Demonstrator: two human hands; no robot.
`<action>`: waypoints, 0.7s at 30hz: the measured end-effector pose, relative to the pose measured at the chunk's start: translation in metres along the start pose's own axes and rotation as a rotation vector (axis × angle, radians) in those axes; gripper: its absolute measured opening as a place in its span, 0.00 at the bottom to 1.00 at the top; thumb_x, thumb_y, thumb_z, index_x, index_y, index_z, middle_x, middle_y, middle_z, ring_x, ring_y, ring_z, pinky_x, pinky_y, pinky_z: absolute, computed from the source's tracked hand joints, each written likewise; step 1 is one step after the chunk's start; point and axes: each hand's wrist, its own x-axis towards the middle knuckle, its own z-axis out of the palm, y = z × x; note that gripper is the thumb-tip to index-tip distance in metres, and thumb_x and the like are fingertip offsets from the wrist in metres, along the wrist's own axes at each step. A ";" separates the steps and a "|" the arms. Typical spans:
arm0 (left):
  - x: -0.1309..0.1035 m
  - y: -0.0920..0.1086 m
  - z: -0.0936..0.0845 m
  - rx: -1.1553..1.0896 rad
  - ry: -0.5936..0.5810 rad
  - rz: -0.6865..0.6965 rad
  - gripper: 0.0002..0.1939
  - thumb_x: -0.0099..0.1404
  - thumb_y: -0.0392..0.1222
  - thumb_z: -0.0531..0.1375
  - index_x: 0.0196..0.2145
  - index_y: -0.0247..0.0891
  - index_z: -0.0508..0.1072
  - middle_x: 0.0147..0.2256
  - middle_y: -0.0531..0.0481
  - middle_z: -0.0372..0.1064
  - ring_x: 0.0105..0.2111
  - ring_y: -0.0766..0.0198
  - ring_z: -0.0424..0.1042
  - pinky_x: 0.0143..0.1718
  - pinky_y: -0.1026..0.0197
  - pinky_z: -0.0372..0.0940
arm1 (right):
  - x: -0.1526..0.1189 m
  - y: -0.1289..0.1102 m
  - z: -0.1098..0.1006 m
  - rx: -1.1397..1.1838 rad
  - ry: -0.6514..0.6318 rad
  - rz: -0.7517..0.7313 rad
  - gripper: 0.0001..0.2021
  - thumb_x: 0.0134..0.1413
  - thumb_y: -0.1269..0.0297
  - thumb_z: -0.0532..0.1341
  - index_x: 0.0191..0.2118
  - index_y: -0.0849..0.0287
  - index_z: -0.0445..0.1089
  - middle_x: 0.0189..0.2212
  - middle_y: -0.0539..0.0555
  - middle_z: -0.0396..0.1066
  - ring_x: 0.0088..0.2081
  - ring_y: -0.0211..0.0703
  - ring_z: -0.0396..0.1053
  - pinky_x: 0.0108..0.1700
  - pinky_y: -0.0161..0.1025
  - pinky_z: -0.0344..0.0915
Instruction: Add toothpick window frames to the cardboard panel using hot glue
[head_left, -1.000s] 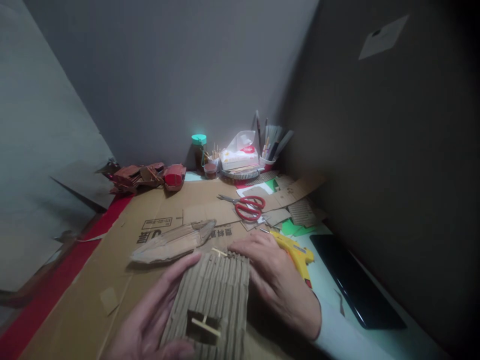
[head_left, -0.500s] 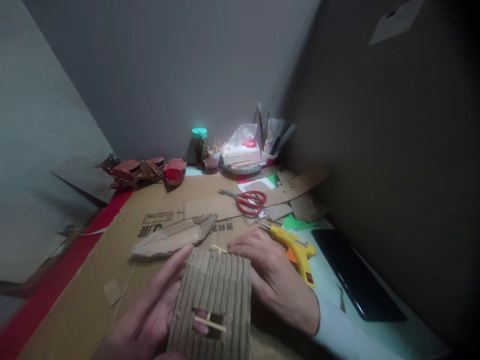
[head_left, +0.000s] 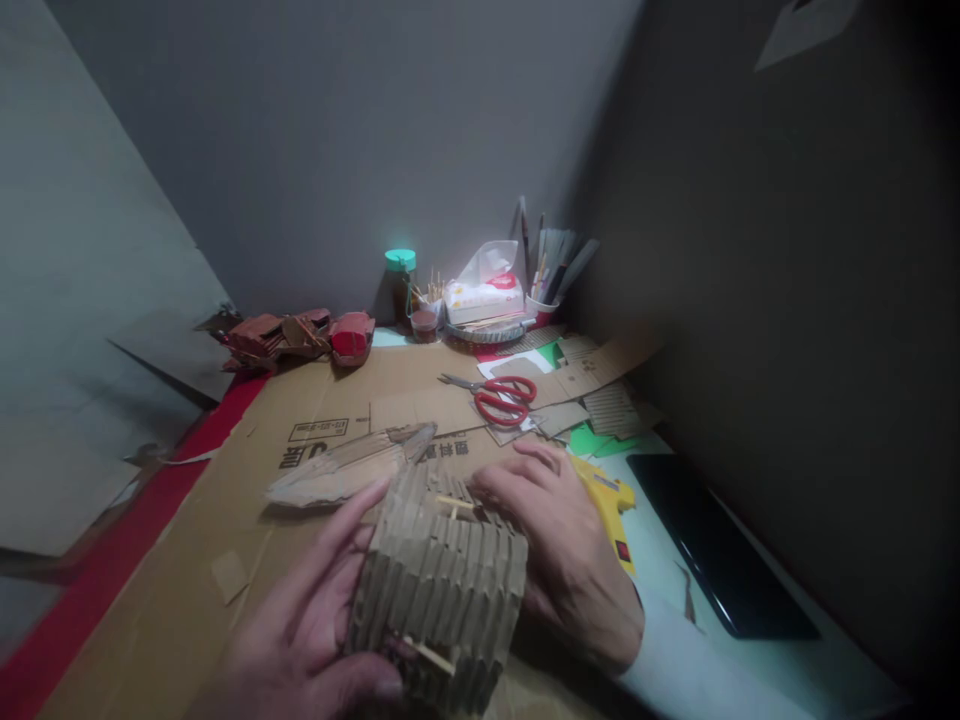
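Note:
A bent piece of ribbed corrugated cardboard (head_left: 450, 570) is tilted up in front of me, with cut-out openings crossed by thin wooden sticks. My left hand (head_left: 307, 620) grips its left side, thumb low on the near part and fingers along the edge. Curled fingers of my right hand (head_left: 559, 540) hold the upper right edge; their tips are partly hidden behind it. Just beyond lies a flat, pointed cardboard shape (head_left: 337, 475). The yellow hot glue gun (head_left: 611, 495) is partly covered by my right hand.
Red-handled scissors (head_left: 502, 400) lie on the large cardboard sheet (head_left: 157, 570). Cardboard scraps (head_left: 611, 410) and a black flat device (head_left: 720, 550) are on the right. Against the wall stand a tissue pack (head_left: 484, 298), a teal-lidded bottle (head_left: 401, 280) and reddish cardboard models (head_left: 300, 338).
The corrugated piece has been tipped and turned, so a second opening with a stick now shows at its far end. My right hand has risen slightly and covers the glue gun's nozzle.

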 end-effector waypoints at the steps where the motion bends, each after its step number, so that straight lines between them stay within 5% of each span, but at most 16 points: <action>1: 0.000 0.000 0.000 0.000 0.011 0.002 0.39 0.32 0.28 0.75 0.43 0.60 0.78 0.43 0.57 0.78 0.50 0.46 0.73 0.41 0.58 0.74 | 0.000 0.000 0.000 -0.012 -0.015 0.001 0.12 0.52 0.75 0.55 0.43 0.60 0.65 0.33 0.54 0.70 0.37 0.47 0.63 0.57 0.55 0.50; 12: 0.002 -0.007 -0.007 0.152 0.022 0.229 0.42 0.43 0.37 0.75 0.55 0.60 0.68 0.35 0.57 0.73 0.30 0.65 0.74 0.32 0.68 0.73 | 0.006 -0.001 -0.002 0.126 -0.156 0.137 0.12 0.61 0.74 0.50 0.42 0.61 0.69 0.34 0.57 0.70 0.39 0.49 0.62 0.45 0.47 0.58; 21: 0.005 -0.011 -0.001 0.258 0.121 0.290 0.35 0.47 0.42 0.73 0.52 0.65 0.70 0.39 0.61 0.72 0.39 0.67 0.74 0.39 0.76 0.70 | 0.006 -0.006 -0.004 0.217 -0.247 0.181 0.09 0.60 0.73 0.51 0.35 0.62 0.68 0.32 0.56 0.69 0.36 0.46 0.63 0.42 0.45 0.58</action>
